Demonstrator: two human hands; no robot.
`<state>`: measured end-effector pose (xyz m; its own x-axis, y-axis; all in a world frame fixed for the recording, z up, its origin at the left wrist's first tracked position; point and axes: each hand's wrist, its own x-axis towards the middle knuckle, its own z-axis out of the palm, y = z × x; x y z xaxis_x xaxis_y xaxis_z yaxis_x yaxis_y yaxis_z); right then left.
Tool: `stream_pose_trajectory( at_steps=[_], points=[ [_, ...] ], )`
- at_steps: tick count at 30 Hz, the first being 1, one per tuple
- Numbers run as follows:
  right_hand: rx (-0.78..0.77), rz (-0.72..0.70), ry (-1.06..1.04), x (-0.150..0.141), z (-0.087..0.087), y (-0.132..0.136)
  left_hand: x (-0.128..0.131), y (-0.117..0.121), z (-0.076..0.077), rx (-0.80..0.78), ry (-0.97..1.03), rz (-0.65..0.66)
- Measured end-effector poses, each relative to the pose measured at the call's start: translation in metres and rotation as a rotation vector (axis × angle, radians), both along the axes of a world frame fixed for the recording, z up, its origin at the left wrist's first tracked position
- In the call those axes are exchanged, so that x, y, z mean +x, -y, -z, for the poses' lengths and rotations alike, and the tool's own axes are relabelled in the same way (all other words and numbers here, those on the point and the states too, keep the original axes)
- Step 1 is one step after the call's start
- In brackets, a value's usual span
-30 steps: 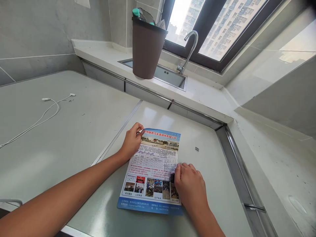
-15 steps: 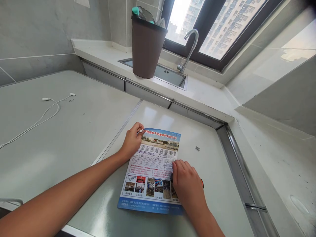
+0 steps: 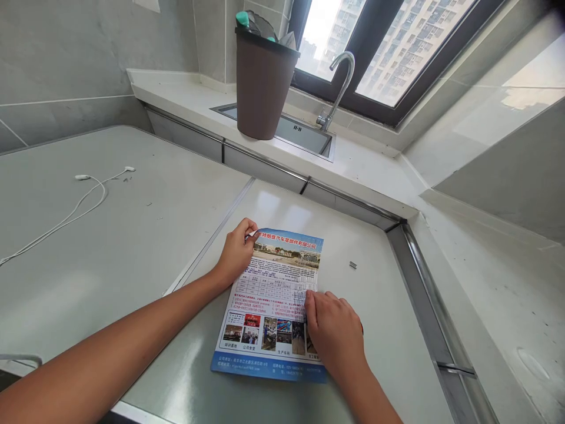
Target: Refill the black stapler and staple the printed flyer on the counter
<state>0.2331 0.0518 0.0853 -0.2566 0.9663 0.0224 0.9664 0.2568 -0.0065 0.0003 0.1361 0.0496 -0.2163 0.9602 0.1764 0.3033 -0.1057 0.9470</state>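
Observation:
A printed flyer (image 3: pixel 265 294) with a red headline, a table and photos lies on the pale tabletop. My left hand (image 3: pixel 238 247) pinches its upper left corner, which curls up a little. My right hand (image 3: pixel 335 330) is wrapped round a stapler at the flyer's right edge. The palm and fingers hide nearly all of the stapler; a small dark and reddish bit shows beside the hand. Rows of small metal staples (image 3: pixel 301 294) run along the right side of the sheet, above my right hand. A short strip of staples (image 3: pixel 352 265) lies to the right.
A white cable (image 3: pixel 79 210) lies on the left panel, with small loose bits near its end. Behind the tabletop, a brown bin (image 3: pixel 265 88) stands on the white ledge (image 3: pixel 357 165) by a sink (image 3: pixel 304 131) and a tap (image 3: pixel 348 70). A raised edge borders the right side.
My right hand has squeezed closer and shifted slightly left; the stapler's dark end and orange edge show less. The flyer has barely moved, and my left hand keeps its pinch.

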Motion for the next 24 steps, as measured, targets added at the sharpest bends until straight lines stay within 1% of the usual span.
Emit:
stream_pose_trajectory(
  at_steps=[6,12,19,24],
  points=[
    [-0.01,-0.028,-0.033,-0.0028,0.0007,0.0025,0.0,-0.0014,0.0005,0.002,0.0,-0.004],
    [0.006,-0.024,0.008,-0.0053,0.0058,0.0028,-0.0001,-0.0012,0.0016,0.004,-0.004,0.002],
    [0.003,-0.058,0.044,-0.0068,0.0041,0.0042,-0.0001,-0.0006,0.0017,-0.005,0.004,0.01],
    [0.041,-0.055,0.048,-0.008,0.0057,0.005,0.0002,0.0002,0.0006,-0.007,0.01,0.011]
  ],
)
